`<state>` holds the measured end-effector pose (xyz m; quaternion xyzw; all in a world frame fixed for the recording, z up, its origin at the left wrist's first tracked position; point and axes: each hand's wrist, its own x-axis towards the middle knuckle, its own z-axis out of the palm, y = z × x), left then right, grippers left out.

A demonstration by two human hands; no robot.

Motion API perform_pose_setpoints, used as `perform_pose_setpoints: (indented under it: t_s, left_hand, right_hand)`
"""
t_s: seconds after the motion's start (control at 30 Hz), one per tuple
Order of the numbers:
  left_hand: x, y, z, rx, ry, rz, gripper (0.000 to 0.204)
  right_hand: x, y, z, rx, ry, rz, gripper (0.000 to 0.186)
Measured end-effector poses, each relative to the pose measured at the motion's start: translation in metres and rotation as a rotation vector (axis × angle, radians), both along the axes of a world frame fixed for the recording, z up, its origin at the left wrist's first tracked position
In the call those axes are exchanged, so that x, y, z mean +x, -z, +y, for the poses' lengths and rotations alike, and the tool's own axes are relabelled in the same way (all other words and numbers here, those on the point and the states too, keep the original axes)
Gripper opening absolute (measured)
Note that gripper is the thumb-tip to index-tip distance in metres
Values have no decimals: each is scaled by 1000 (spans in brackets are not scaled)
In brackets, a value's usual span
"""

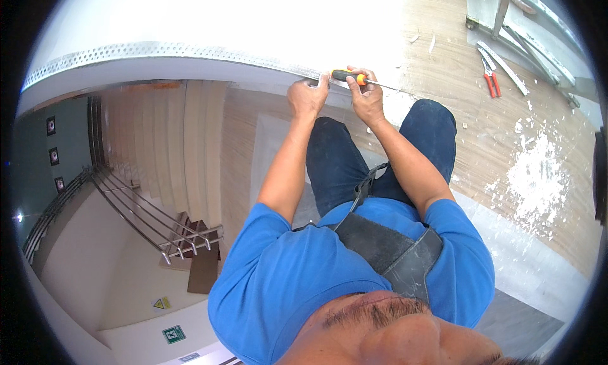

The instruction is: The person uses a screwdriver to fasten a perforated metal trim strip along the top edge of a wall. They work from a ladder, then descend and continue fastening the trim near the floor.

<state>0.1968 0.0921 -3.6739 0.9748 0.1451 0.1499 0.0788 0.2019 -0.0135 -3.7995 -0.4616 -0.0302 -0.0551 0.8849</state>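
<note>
My right hand [367, 100] grips a screwdriver [348, 76] with a yellow, black and orange handle. Its butt end faces the wall edge on the left, while the thin metal shaft sticks out to the right. Close beside it, my left hand [308, 98] has its thumb and fingers closed on the lower end of a perforated metal corner bead [158, 48]. That bead runs along the edge of the white wall [221, 17]. My fingers partly hide the bead's end.
Red-handled snips [492, 85] and a cut perforated strip [503, 67] lie on the wood floor to the right, near a metal frame on casters [506, 23]. White plaster debris [538, 175] is scattered there. Stairs [164, 131] with metal railings [145, 219] drop away at left.
</note>
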Motion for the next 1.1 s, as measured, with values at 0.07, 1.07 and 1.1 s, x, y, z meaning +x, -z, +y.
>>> perform_pose_setpoints:
  t_s: [0.07,1.07,1.1]
  left_hand:
    - [-2,-7,-2,39,-56,67,59]
    - [-47,-24,9,31,-42,151,55]
    - [-51,-29,11,44,-24,210,57]
  right_hand:
    - [-5,-4,-6,36,26,-26,22]
    - [-63,-17,-32,-272,-67,79,48]
    - [-69,-15,-27,-294,-74,121,47]
